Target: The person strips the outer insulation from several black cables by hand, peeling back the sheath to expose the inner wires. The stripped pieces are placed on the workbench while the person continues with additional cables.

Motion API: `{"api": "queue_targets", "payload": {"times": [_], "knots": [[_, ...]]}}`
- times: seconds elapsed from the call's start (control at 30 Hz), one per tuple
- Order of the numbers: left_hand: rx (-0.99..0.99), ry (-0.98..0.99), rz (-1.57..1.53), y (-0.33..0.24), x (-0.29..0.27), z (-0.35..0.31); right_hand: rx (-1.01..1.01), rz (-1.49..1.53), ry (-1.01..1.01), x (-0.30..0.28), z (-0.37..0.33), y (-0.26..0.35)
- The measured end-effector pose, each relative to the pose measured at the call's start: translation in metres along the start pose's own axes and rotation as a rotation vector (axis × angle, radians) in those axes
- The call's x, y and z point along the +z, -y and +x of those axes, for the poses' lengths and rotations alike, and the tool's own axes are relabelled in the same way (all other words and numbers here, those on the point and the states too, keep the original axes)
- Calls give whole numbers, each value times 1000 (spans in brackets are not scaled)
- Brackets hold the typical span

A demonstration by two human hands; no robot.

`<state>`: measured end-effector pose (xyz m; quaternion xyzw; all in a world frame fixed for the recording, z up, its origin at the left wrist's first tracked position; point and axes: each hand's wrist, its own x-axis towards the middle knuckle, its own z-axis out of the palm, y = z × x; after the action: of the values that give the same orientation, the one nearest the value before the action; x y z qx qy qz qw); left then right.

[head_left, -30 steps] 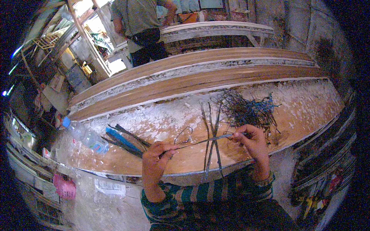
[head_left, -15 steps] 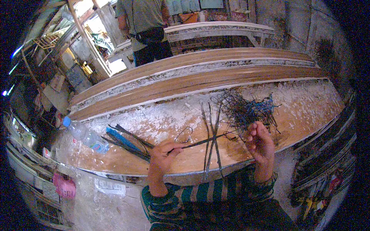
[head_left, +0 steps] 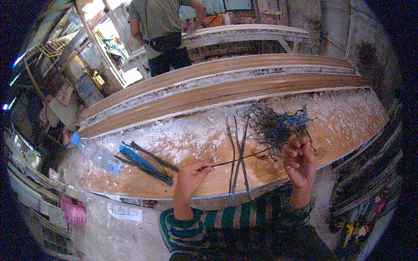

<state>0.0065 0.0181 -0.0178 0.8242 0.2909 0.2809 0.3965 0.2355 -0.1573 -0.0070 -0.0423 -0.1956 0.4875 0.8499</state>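
Observation:
My left hand [head_left: 190, 179], at the middle of the wooden board, pinches one end of a thin black strip [head_left: 224, 164]. The strip runs rightward over several long dark strips [head_left: 237, 161] that cross each other and reach past the board's near edge. Its far end runs toward a tangled heap of black and blue strands [head_left: 278, 126]. In front of that heap I raise my right hand [head_left: 300, 163], its fingers loosely bent and apart, with nothing clearly visible in them. Beside my left hand lies a bundle of black and blue strips [head_left: 146, 163].
A clear plastic bottle with a blue cap [head_left: 98, 154] lies at the board's left end. The board [head_left: 348, 113] is speckled with white flakes. Behind it stretch long brown strips of wood [head_left: 226, 93]. Another person [head_left: 161, 30] stands farther back at a white-edged bench [head_left: 248, 32].
My left hand has shifted slightly right along with the strip. My right hand's fingers have spread, and the hand has moved a little right. The other person's right arm now reaches over the bench.

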Motion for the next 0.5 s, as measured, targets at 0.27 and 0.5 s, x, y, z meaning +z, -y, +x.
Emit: {"api": "queue_targets", "payload": {"times": [0.27, 0.5], "knots": [[-23, -193, -182, 0, 28, 3, 38, -421, -183, 9, 0, -28], [-319, -108, -847, -14, 48, -3, 168, -957, -279, 4, 4, -85]]}}
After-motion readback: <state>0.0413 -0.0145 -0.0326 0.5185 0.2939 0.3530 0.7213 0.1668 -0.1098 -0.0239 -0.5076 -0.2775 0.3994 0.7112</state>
